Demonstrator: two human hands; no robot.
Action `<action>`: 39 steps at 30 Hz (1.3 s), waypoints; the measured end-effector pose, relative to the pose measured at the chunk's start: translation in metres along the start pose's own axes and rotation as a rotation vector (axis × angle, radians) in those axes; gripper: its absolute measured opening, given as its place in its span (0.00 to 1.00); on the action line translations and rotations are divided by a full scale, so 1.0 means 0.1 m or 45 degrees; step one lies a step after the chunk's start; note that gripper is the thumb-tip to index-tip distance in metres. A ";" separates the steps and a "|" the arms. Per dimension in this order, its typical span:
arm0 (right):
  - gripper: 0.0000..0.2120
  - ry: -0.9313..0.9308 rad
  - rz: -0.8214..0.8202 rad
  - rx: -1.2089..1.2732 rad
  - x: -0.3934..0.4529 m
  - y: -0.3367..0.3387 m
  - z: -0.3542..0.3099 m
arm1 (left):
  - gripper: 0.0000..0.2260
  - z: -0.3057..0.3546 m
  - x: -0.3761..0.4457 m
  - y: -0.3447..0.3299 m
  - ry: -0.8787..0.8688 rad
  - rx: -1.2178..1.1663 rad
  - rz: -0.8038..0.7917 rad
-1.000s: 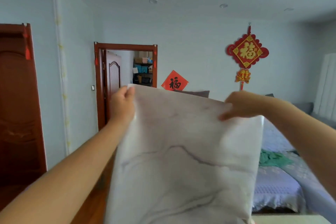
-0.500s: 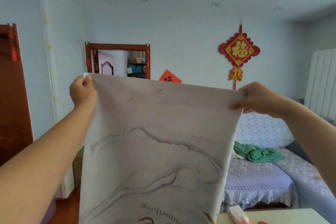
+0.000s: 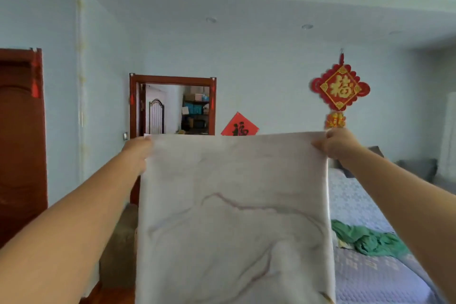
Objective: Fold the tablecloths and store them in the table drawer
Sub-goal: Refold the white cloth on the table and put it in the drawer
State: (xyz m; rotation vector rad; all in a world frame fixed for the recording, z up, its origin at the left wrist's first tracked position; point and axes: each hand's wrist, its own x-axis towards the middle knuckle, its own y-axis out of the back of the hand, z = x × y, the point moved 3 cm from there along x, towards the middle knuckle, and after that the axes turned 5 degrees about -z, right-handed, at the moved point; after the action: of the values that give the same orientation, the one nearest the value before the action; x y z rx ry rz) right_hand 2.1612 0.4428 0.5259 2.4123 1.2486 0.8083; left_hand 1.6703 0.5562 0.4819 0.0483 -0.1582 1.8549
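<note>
A white marble-patterned tablecloth (image 3: 234, 217) with grey veins hangs flat in front of me, held up at arm's length. My left hand (image 3: 137, 153) pinches its top left corner. My right hand (image 3: 336, 144) pinches its top right corner. The top edge is stretched level between the two hands. The cloth's lower part runs out of the bottom of the view. No table or drawer shows.
A bed with a lilac quilt (image 3: 365, 271) lies at the right, with a crumpled green cloth (image 3: 367, 239) on it. An open doorway (image 3: 175, 108) is straight ahead, a dark wooden door (image 3: 22, 145) at the far left. Red ornaments (image 3: 340, 90) hang on the wall.
My hands have drawn the cloth's top edge level and taut, farther out in front of me. The view has tilted up, so the printed lettering and the table edge have dropped out of sight.
</note>
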 end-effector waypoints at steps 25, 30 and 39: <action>0.04 0.201 -1.226 0.144 -4.58 1.03 3.16 | 0.11 -3.11 -4.85 1.32 0.089 -0.228 0.283; 0.09 -0.092 -1.530 -0.207 -6.11 0.65 4.47 | 0.17 -4.87 -6.37 1.90 0.885 0.367 0.095; 0.10 -0.386 -1.557 -0.393 -6.53 0.64 5.44 | 0.19 -5.29 -6.87 1.87 1.165 0.549 0.104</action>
State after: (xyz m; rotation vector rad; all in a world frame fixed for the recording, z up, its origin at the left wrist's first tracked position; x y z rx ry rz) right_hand 2.2313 -0.1358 -0.0967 1.0809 1.8762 0.1992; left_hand 1.7137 -0.0789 -0.1362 -0.5073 0.8792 1.7894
